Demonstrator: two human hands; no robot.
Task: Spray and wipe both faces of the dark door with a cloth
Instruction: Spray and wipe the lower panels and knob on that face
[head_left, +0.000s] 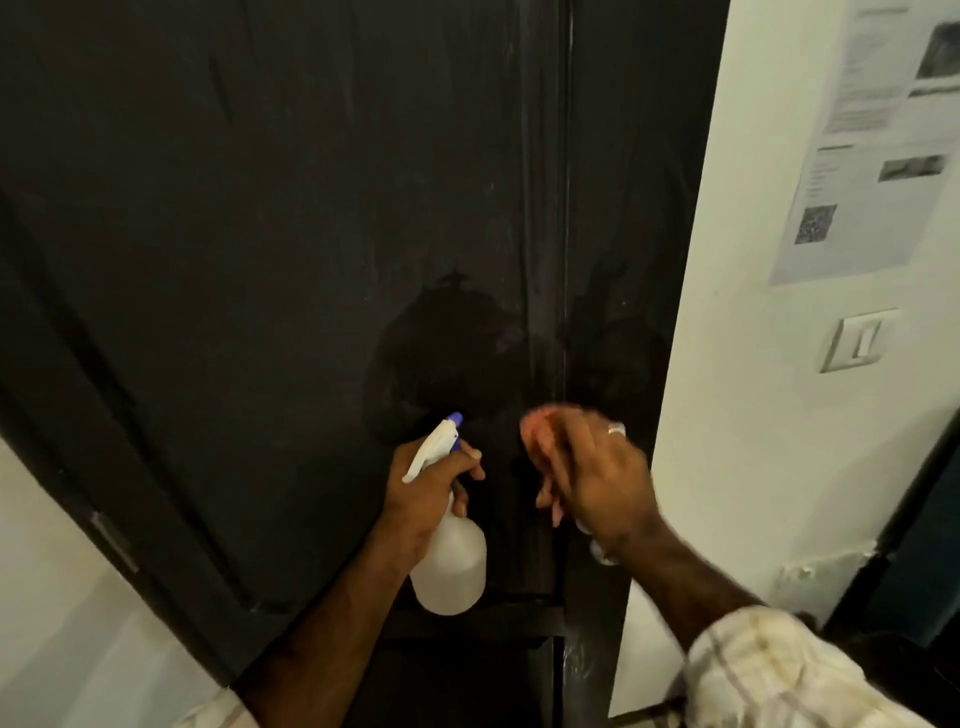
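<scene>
Dark door (260, 260) carries a wet patch; below it, left hand (426, 483) grips the spray bottle (452, 566), right hand (597, 478) beside clutches a blurred reddish cloth (537, 431).

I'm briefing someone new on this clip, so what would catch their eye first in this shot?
The big dark door fills most of the view, with a wet-looking patch just above the hands. At lower centre the left hand grips a translucent white plastic spray bottle with a blue nozzle, aimed at the door. Beside it, the right hand holds a blurred pinkish-red cloth against the door.
</scene>
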